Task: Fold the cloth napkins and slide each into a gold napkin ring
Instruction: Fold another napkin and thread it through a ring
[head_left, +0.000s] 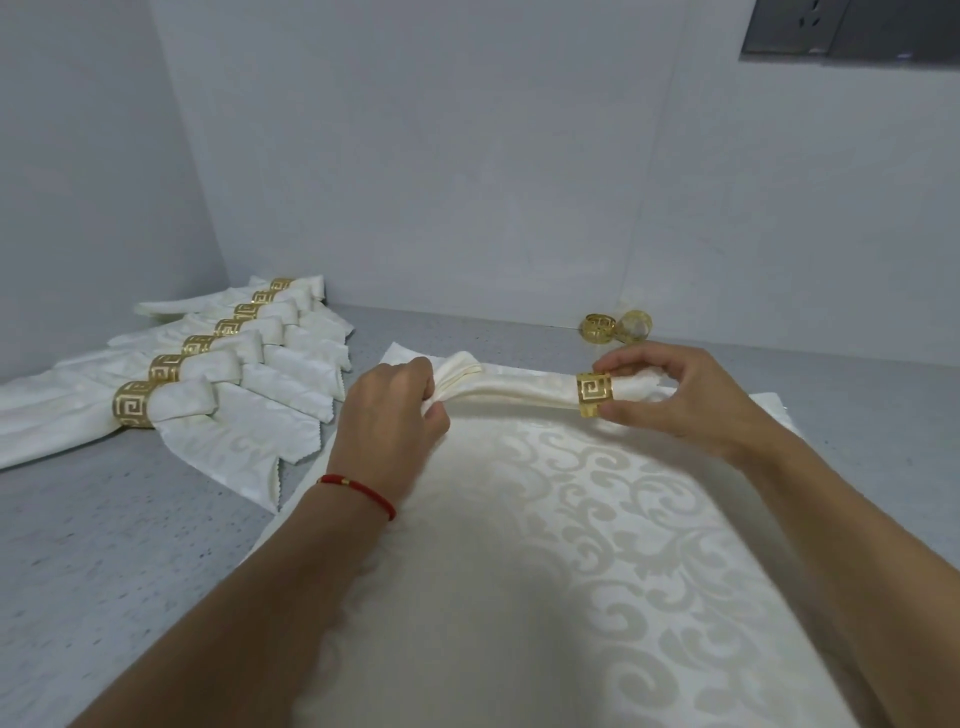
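Gripping the napkin (514, 389), left hand (387, 410); right hand (670, 395) pinches its ring (595, 395).

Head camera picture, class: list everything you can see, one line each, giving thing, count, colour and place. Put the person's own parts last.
finished napkins: seven, cream, each in a gold ring, in a row at left
rolled napkin: one, cream, held between both hands
gold ring: one, on the rolled napkin's right end
spare rings: two, gold, by the back wall
flat cloth: cream, patterned, under the hands
counter: grey, speckled
red cord bracelet: one, left wrist
left hand: grips the roll's left end
right hand: pinches the gold ring
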